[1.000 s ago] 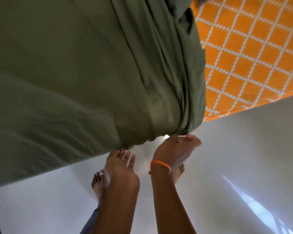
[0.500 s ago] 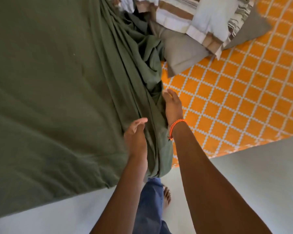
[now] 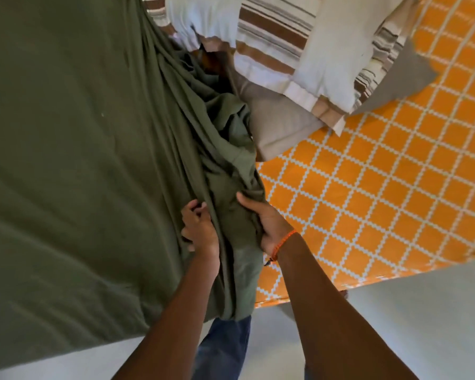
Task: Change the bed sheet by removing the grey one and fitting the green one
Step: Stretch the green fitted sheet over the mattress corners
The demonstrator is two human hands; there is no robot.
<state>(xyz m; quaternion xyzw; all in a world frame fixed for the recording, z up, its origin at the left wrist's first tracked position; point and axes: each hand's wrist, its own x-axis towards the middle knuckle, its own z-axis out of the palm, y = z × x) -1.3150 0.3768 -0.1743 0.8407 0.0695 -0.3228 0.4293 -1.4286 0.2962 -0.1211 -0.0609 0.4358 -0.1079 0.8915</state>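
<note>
The green sheet (image 3: 66,160) lies flat over the left part of the bed, and its loose edge is bunched in long folds down the middle. My left hand (image 3: 199,229) is closed around a fold on the left side of the bunch. My right hand (image 3: 266,226), an orange band at the wrist, grips the bunch from the right. Right of the folds the orange mattress with a white lattice pattern (image 3: 381,201) is bare. A grey cloth (image 3: 283,124), possibly the grey sheet, lies under the pillows.
Striped white-and-brown pillows (image 3: 299,45) are piled at the top of the mattress on the grey cloth. The pale floor (image 3: 422,325) runs along the near edge of the bed. My jeans-clad leg (image 3: 225,349) stands at the bed's edge.
My hands rose from under the bed's near corner onto the bunched sheet and closed on it. The view tilted up, bringing the pillows into sight.
</note>
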